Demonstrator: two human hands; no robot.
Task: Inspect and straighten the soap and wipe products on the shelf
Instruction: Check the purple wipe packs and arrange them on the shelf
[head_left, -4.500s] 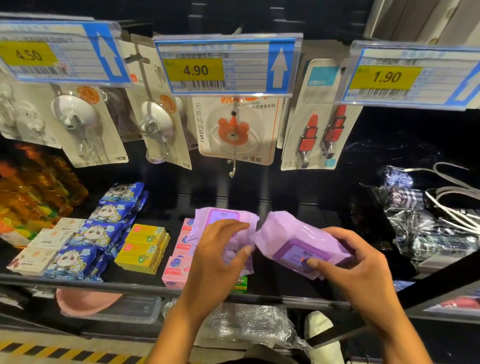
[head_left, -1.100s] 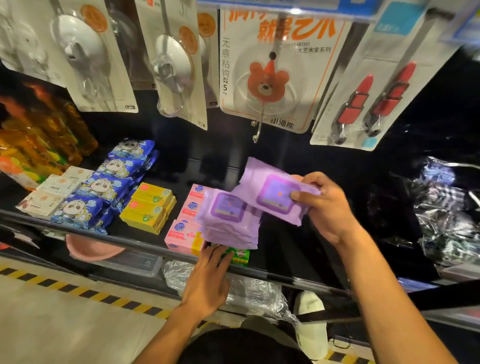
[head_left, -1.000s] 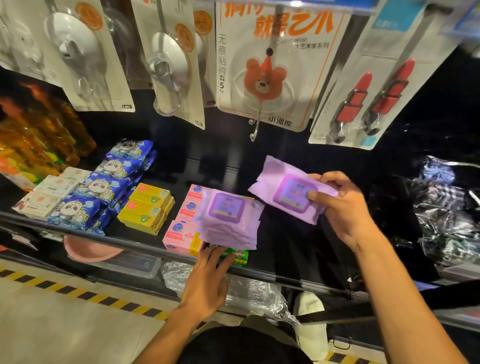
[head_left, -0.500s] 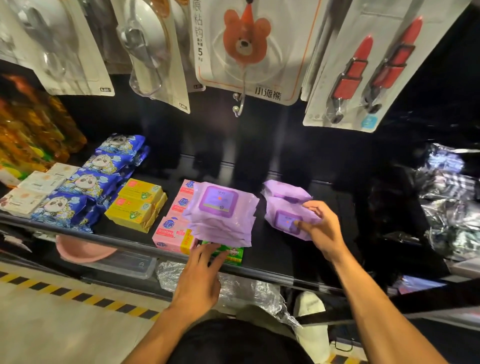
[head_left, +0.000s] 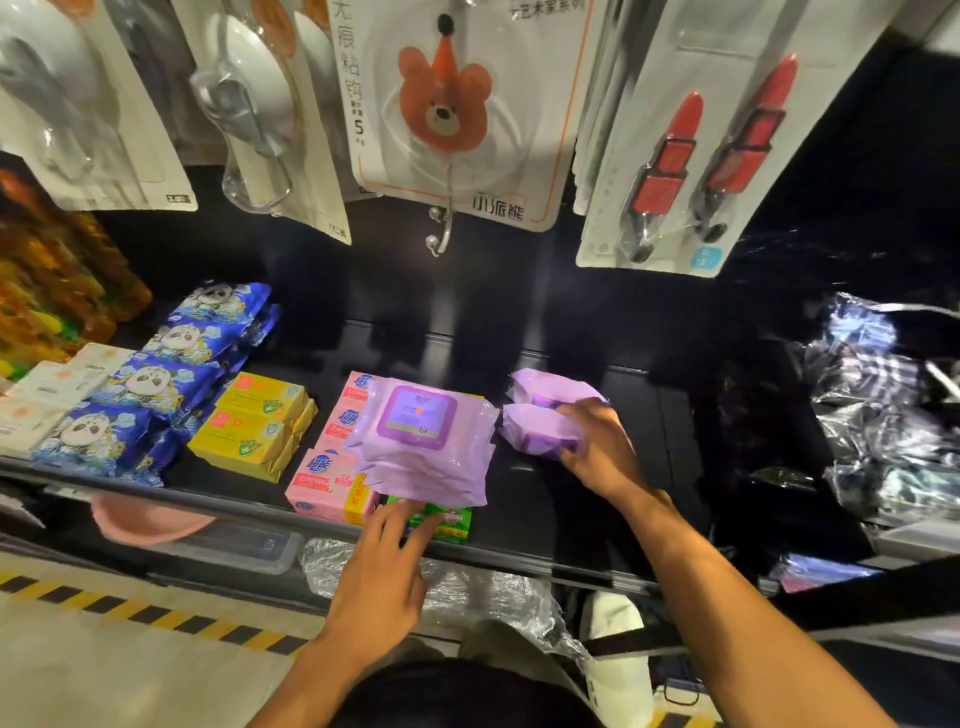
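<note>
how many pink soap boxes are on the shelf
3 pink soap boxes in a row running back from the shelf edge: front box, middle box, back box. The purple wipe stack overlaps them and may hide more.

**Shelf layout, placed from the stack of wipe packs (head_left: 423, 441).** The stack lies on the shelf (head_left: 571, 525), partly over a row of boxed soaps (head_left: 324, 480) that juts out to its left. It also lies over a flat box (head_left: 452, 519) under its front edge. Farther left come a pile of soap bars (head_left: 254, 426), then panda-print packs (head_left: 156, 395), then small cartons (head_left: 41, 395). Just right lie two single packs, the near pack (head_left: 535, 434) before the far pack (head_left: 545, 387). The right hand (head_left: 597, 452) holds the near pack. The left hand (head_left: 384, 566), before the stack, touches the flat box. A bear hook card (head_left: 457, 114) hangs above and behind.
</note>
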